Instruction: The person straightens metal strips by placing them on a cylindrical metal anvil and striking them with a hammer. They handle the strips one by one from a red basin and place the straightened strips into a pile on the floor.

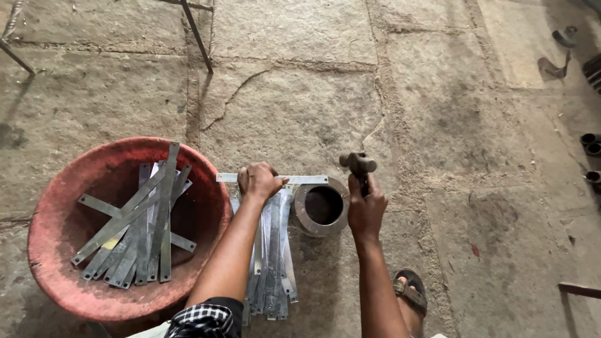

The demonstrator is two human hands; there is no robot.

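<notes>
Down on the cracked stone floor [300, 119], a single flat metal strip [307, 179] is laid crosswise, its right end resting over the top edge of a thick steel ring [302, 216] that sits flat just beside the pile. That strip is pinned by the left hand [258, 181], with the fingers curled down over it near its left half, so the grip looks closed and pressing rather than spread. A hammer [358, 164] is held up in the right hand [366, 209], fingers wrapped tight round the dark handle, and the head is seen raised above the ring's far rim, not touching the strip. Right under the left forearm, a loose stack of more strips [273, 263] is laid lengthwise, running from the crosswise strip back toward the body, the ends a bit fanned out. Off to the left, a big worn red basin [56, 250] is parked on the floor, close beside the forearm, and a bundle of the same sort of strips [134, 231] is heaped inside it, most leaning the same way with a couple crossed underneath. A sandalled foot [410, 294] can be made out at the bottom, just right of the right forearm. Thin metal legs [197, 34] of some stand are planted at the top left, and a few short dark pipe ends [590, 143] are lined up along the right edge, well apart from the work. A bit of checked cloth [203, 319] is seen at the lower edge by the left elbow.
</notes>
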